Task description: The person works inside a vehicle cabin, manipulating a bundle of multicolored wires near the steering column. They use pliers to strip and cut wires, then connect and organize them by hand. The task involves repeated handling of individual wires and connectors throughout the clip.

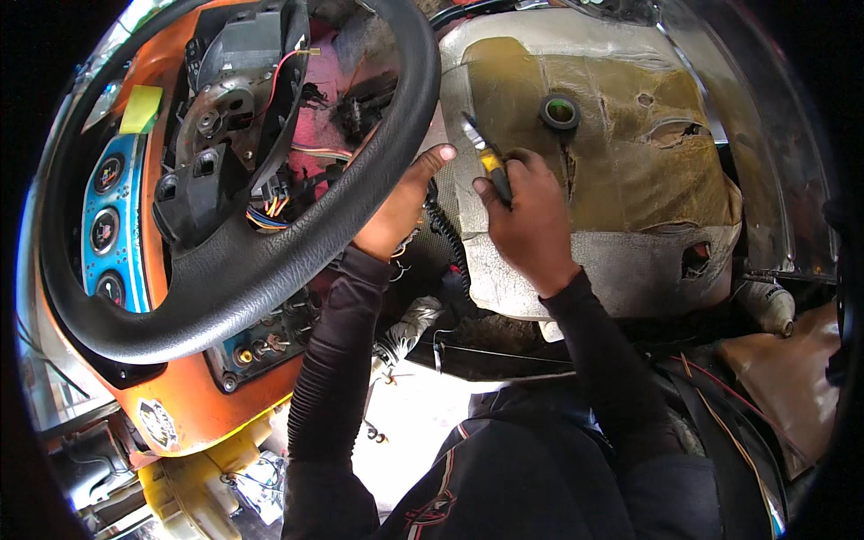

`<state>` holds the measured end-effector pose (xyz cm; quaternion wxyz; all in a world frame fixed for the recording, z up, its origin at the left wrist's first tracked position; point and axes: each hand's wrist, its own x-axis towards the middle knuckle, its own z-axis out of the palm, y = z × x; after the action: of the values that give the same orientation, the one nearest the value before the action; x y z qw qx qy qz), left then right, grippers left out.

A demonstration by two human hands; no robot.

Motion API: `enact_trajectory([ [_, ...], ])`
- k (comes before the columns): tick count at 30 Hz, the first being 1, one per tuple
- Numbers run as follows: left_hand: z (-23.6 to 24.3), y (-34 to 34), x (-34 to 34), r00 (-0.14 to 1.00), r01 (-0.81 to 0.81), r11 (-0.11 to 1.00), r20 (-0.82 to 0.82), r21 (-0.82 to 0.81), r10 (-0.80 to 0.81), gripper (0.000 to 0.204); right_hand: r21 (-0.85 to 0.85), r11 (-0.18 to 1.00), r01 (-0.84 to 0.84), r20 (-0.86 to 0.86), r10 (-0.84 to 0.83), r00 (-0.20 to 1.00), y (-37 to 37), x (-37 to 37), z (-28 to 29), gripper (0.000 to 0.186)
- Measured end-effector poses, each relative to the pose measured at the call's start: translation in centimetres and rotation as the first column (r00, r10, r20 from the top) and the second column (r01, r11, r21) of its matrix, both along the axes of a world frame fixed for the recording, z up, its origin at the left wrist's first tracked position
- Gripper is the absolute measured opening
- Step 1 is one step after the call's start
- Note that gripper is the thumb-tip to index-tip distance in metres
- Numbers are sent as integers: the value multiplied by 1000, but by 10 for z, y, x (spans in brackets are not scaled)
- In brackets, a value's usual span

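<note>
My right hand (531,211) is closed around pliers (487,160) with yellow and black handles, their metal jaws pointing up and left over the seat's near-left part. My left hand (396,211) reaches under the right side of the black steering wheel (297,261), its thumb stretched out. The rim hides its other fingers, so whether they hold anything cannot be seen. Beyond the wheel rim, the opened steering column (220,117) shows bare metal and loose coloured wires (270,211). A roll of black tape (560,112) lies on the seat, to the right of the pliers.
The worn seat (603,270) has tan patches and torn holes. Left of the column is a blue gauge panel (106,229) in an orange dashboard (207,409). A coiled black cord (447,234) hangs between wheel and seat. A brown sheet (792,378) lies at the right.
</note>
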<state>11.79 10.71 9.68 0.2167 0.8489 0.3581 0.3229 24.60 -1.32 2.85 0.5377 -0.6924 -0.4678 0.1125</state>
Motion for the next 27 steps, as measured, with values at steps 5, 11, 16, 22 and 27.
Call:
enact_trajectory([
  [5,-3,4,-14,988,21,990,-149,-142,-43,40,-135,975,-179,35,185,982,-20,19,20,20],
  [11,5,4,-19,913,38,999,-406,-30,-46,48,-17,974,-224,170,224,960,-22,15,8,22],
  [16,-10,9,-25,862,151,979,-503,133,-65,51,23,983,-180,334,162,929,-21,14,18,24],
  [22,-10,5,-21,919,83,995,-391,52,-56,47,-29,971,-239,239,239,941,-19,17,27,24],
  [27,11,4,-13,984,105,933,-102,-343,-148,22,-115,952,-283,-112,270,956,-17,23,11,30],
])
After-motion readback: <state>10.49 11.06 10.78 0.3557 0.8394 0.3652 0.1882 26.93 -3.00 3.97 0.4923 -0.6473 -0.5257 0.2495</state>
